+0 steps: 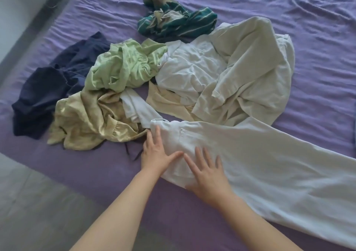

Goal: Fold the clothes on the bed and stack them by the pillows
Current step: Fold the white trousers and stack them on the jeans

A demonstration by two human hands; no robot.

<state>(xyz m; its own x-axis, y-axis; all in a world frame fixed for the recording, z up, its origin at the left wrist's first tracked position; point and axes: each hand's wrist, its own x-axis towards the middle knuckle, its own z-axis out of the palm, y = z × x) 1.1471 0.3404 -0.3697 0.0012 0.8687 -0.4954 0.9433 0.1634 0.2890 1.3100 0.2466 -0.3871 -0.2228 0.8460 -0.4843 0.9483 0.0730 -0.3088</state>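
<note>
With fingers spread, your left hand (156,154) and right hand (208,173) press the white trousers (269,158); smooth outward before folding.

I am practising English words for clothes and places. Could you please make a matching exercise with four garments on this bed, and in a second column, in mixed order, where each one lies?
Garments:
1. white trousers
2. navy garment
3. teal striped garment
4. light green garment

Places:
A. farthest from the person, at the top of the pile
B. at the left edge of the pile
C. spread flat nearest the person, under both hands
D. crumpled in the middle, right of the navy one

Pairs: 1-C, 2-B, 3-A, 4-D
</note>
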